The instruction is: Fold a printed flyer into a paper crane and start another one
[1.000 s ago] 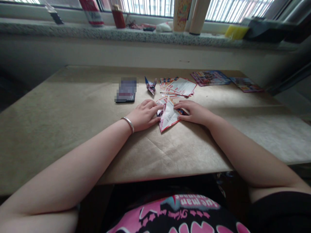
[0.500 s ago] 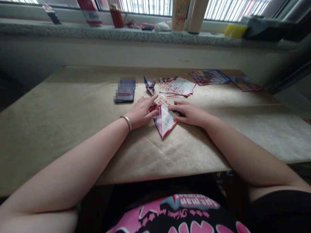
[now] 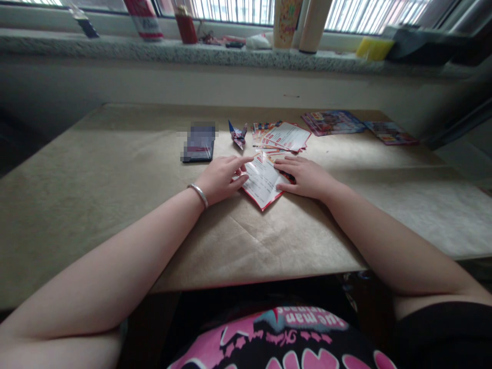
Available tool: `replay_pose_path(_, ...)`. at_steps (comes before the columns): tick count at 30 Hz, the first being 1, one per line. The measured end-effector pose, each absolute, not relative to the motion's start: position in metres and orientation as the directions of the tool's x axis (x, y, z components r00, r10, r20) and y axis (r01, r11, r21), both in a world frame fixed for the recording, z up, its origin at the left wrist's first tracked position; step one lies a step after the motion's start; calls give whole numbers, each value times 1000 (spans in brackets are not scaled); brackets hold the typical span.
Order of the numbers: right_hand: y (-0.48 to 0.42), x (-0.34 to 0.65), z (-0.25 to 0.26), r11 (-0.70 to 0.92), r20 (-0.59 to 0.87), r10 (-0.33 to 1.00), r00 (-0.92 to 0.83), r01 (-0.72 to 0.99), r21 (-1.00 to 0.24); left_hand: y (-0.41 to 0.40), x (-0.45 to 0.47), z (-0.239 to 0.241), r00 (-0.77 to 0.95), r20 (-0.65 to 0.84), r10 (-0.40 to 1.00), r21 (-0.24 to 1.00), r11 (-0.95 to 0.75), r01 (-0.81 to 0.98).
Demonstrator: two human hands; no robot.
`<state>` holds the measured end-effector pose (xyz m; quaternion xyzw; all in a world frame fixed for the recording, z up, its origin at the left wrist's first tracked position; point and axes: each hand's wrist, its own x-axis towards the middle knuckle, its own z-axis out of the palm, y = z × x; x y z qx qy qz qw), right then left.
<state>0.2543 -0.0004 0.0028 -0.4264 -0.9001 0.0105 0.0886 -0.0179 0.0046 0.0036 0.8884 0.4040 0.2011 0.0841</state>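
Note:
A glossy printed sheet of paper [image 3: 263, 184] lies on the table with one corner toward me. Its white, lettered side is up, and red runs along the near edges. My left hand [image 3: 223, 177], a silver bangle at its wrist, has thumb and curled fingers at the sheet's left edge and the index finger stretched over the upper part. My right hand [image 3: 305, 177] rests flat on the right side with its fingers apart, covering that corner. Just beyond the sheet stands a small folded-paper crane [image 3: 239, 136]. Beside it is a fanned pile of printed sheets [image 3: 287, 136].
A dark phone [image 3: 200, 143] lies left of the crane. Colourful printed booklets or cards [image 3: 333, 123] are stacked at the back right, with another stack [image 3: 390, 133] beside them. Along the granite windowsill [image 3: 215, 59] stand a red can [image 3: 143, 20], tall containers and a yellow object [image 3: 374, 48].
The flap on the left of the sheet, its purple-red back showing before, has opened out, so more of the white side shows. My right hand remains on the right side.

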Motion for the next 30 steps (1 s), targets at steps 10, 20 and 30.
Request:
replay_pose_path(10, -10, 243, 4, 585, 134, 807, -575, 810, -40, -12, -8, 5, 638, 168, 752, 10, -648, 761)
replay_pose_path(20, -15, 228, -5, 565, 148, 822, -550, 821, -81, -19, 8, -1, 640, 94, 763, 21, -644, 765)
replay_pose_path(30, -2, 253, -7, 555, 164, 829, -535, 824, -116, -21, 6, -1, 624, 47, 780, 48, -626, 778)
